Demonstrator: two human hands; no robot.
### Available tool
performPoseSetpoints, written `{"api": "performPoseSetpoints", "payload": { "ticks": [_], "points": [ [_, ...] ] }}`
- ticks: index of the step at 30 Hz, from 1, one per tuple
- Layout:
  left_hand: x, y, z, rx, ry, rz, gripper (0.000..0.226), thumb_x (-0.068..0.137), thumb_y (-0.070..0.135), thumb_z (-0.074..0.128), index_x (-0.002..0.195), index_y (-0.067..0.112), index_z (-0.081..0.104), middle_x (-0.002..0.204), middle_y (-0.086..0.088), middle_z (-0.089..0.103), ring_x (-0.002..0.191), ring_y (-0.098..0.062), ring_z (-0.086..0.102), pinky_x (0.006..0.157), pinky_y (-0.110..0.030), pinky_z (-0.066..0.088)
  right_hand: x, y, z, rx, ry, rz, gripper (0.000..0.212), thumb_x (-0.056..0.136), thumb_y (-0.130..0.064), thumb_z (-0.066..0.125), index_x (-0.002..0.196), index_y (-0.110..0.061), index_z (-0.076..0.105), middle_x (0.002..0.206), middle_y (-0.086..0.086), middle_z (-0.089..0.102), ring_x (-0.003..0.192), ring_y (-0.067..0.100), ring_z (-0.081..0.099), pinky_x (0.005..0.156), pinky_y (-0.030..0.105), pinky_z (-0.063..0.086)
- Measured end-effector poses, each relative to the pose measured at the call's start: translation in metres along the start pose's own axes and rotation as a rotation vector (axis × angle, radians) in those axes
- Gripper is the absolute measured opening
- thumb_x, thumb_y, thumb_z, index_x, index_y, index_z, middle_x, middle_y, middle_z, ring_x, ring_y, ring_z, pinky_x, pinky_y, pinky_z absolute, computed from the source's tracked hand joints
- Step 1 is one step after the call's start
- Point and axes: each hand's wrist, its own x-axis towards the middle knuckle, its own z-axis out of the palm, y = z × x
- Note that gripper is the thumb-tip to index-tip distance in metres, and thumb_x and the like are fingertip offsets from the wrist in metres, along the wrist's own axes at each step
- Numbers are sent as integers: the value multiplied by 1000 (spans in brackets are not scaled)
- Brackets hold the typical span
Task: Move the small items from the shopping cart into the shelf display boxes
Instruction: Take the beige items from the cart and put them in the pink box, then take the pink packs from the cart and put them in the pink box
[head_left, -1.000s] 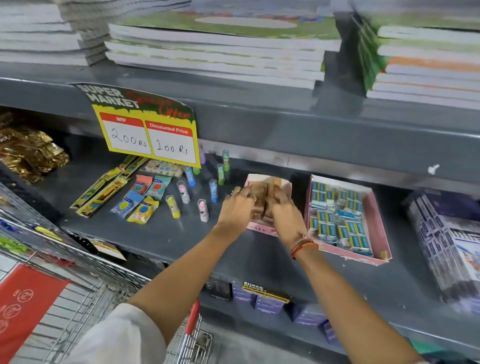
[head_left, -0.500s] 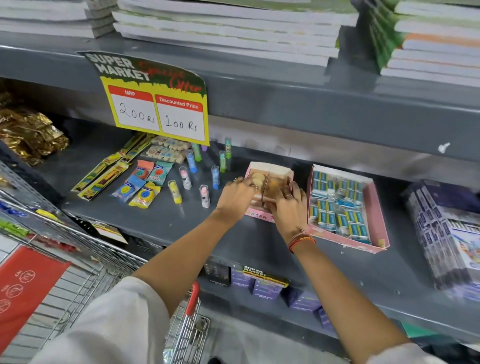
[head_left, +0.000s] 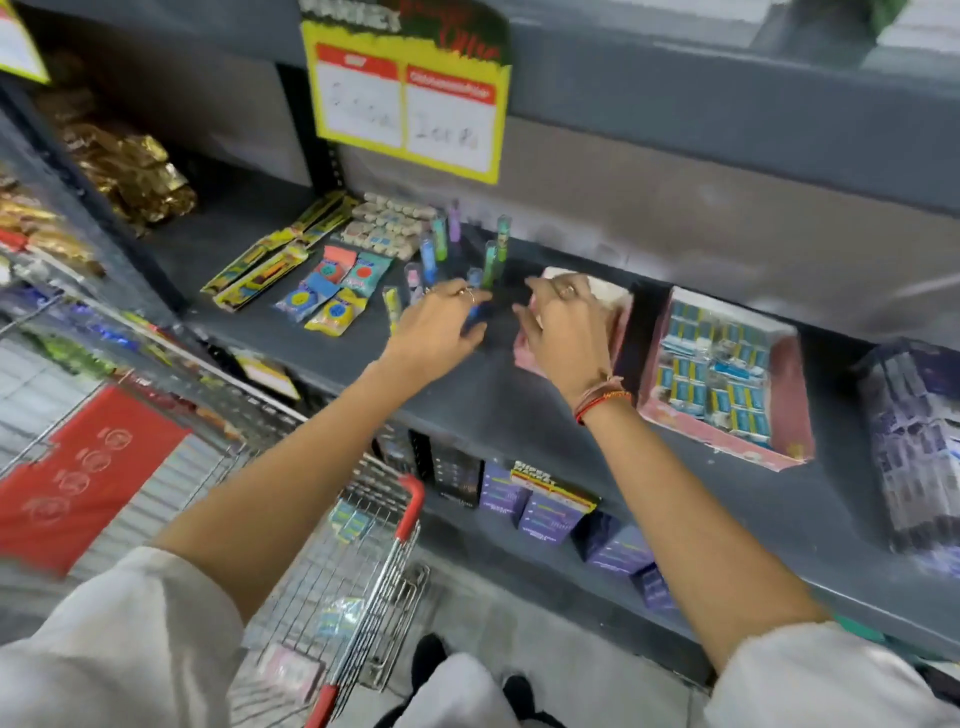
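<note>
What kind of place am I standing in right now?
Most likely a supermarket aisle, in the stationery section. A yellow price sign hangs from the shelf edge, a wire shopping cart stands beside you, and the grey shelf holds a pink display box packed with small items.

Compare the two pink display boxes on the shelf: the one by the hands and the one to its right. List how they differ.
The left pink box is smaller and partly hidden behind the right hand; the right pink box is larger and fully in view. The right pink box is packed with small blue-and-yellow packets; the left pink box's contents cannot be made out through the blur. Both are open-topped pink cartons resting on the same grey shelf.
</note>
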Motion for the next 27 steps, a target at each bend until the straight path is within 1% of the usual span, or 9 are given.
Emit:
{"api": "performPoseSetpoints", "payload": {
  "ticks": [3,6,11,14,17,20,22,25,27],
  "points": [
    [-31,-43,-12,-86,136,-97,36,89,20,57,124,11,57,124,-13,59,114,-33,55,90,-43,50,2,-51,14,173,8,-133,26,82,-15,63,103,-1,66,91,17,72,97,35,61,82,39,49],
    [-68,-86,-16,-113,144,-260,36,86,14,58,122,9,60,124,-13,61,114,-31,57,92,-42,50,-7,-109,40,316,-42,-277,22,80,-11,64,99,-2,68,91,14,72,97,32,62,85,34,44],
    [-141,-145,2,-158,129,-567,37,81,5,60,117,8,63,117,-15,64,105,-32,61,88,-40,50,-46,-193,100,437,-408,-410,19,85,-7,55,99,1,65,91,19,69,100,36,58,77,44,52],
    [-186,-171,26,-275,126,-791,31,84,10,61,114,2,61,113,-21,65,105,-34,61,88,-41,50,-73,-218,137,386,-612,-439,18,86,-5,51,99,0,62,95,20,68,102,35,55,79,42,47],
    [-229,-187,58,-378,155,-1058,37,87,12,62,122,1,55,120,-22,62,108,-35,60,89,-42,50,-100,-228,172,255,-810,-465,19,88,-6,51,104,-3,60,107,17,66,110,31,54,84,38,46],
    [-264,-202,92,-376,63,-1260,48,86,10,62,131,2,48,132,-21,55,115,-35,56,94,-40,47,-123,-230,204,177,-971,-466,23,92,-9,47,112,-7,60,112,14,65,112,29,55,85,37,48],
    [-283,-209,115,-371,-43,-1357,45,87,9,60,130,2,47,132,-21,53,114,-36,56,93,-40,47,-137,-230,222,136,-1044,-471,23,94,-8,48,113,-6,60,112,14,66,109,27,56,83,34,50],
    [-310,-212,150,-330,-241,-1400,41,88,5,58,128,3,49,137,-20,45,111,-33,56,91,-41,49,-150,-228,244,114,-1139,-453,26,94,-10,50,119,-5,57,113,15,64,101,25,60,79,26,50],
    [-326,-217,175,-335,-401,-1385,41,86,1,58,127,4,50,135,-18,46,109,-31,57,91,-41,51,-154,-227,262,106,-1187,-451,28,94,-10,51,121,-5,56,113,16,64,101,26,61,73,23,46]
  ]
}}
